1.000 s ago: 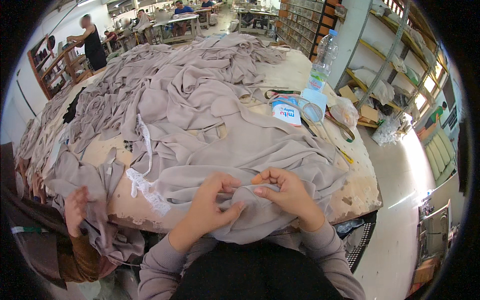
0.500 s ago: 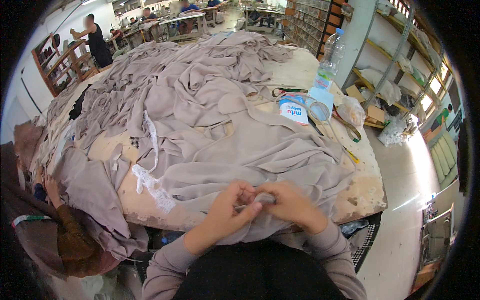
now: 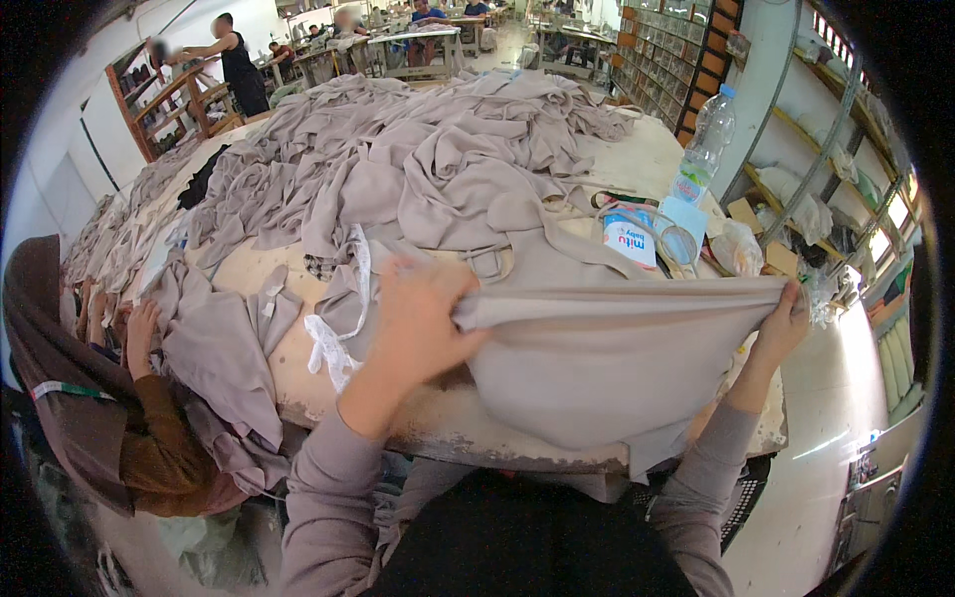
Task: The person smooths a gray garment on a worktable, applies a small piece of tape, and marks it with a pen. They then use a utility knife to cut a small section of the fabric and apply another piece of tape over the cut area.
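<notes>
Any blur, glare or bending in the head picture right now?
Head view: the bare left hand is motion-blurred, the bare right hand on the thin taupe cloth sharper; glare whitens part of the smooth pale floor; the near edge of the pale worn table bows.

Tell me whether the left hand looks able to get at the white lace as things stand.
Probably yes: the white lace lies just left of the left hand, its near end uncovered. Blur hides whether the hand must first let go of the gray cloth.
</notes>
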Motion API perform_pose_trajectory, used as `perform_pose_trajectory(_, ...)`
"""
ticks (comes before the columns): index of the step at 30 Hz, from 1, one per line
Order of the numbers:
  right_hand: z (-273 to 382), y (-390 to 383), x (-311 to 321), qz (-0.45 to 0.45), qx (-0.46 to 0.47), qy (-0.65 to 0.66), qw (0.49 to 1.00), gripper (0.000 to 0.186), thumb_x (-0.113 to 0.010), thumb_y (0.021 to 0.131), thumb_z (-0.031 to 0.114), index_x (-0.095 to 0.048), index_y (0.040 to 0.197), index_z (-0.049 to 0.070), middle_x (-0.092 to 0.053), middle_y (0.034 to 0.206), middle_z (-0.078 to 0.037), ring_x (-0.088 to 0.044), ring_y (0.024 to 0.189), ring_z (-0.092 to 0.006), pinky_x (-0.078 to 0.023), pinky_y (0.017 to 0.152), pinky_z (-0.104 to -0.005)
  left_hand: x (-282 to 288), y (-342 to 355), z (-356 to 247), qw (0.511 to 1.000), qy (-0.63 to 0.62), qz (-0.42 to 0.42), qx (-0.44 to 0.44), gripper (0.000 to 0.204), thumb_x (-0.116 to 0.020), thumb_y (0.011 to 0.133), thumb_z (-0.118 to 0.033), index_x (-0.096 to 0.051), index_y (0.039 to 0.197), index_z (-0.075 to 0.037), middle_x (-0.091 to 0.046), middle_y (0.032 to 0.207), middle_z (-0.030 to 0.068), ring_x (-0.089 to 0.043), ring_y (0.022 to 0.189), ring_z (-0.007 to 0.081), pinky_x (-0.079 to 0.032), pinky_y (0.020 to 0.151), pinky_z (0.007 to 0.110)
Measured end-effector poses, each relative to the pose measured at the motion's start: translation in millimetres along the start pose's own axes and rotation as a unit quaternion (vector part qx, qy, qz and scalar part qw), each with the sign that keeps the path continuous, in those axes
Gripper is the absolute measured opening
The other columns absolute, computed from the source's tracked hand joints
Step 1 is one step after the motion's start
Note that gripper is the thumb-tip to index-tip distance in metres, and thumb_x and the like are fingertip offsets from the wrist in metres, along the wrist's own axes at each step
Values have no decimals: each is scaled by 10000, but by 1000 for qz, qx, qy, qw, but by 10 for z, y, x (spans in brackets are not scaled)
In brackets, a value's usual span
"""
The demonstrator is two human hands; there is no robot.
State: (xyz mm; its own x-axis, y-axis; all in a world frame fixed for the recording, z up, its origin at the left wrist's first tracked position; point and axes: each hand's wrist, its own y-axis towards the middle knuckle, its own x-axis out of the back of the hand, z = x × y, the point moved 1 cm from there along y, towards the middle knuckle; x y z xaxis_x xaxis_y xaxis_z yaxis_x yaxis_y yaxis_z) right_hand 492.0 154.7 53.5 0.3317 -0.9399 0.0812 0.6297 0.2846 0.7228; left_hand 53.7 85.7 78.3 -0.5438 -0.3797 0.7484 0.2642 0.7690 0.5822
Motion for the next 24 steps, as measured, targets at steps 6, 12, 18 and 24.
perform_pose_trajectory(6,-615,372,208,-73,-69,-11,995,365,-550,874,350,-611,998,13,-631,982,-164,-594,934,-255,-444,793,-343,233,11,-73,973,-76,186,-112,378,-713,599,-249,-599,930,-106,-585,740,78,-570,776,264,-345,830,391)
perform_pose_trajectory(12,-411,-33,-16,163,137,-168,963,327,-636,783,149,-571,1095,78,-607,965,-99,-580,803,-234,-455,731,-353,-75,-289,296,977,39,200,69,411,-728,594,-205,-592,960,-77,-572,940,121,-547,917,296,-403,817,387)
perform_pose_trajectory(18,473,-992,-180,518,23,75,852,288,-613,799,117,-575,1083,87,-600,986,-62,-554,896,-163,-413,810,-314,-196,-653,301,973,-69,187,113,341,-714,634,-224,-595,931,-106,-554,976,90,-533,910,267,-389,785,397)
perform_pose_trajectory(24,1125,-1494,-363,655,251,-4,713,230,-648,760,132,-626,985,85,-630,921,-40,-580,903,-200,-311,1007,-400,-372,-766,200,982,159,98,39,221,-675,689,-153,-576,860,-54,-557,788,88,-546,758,246,-423,687,342)
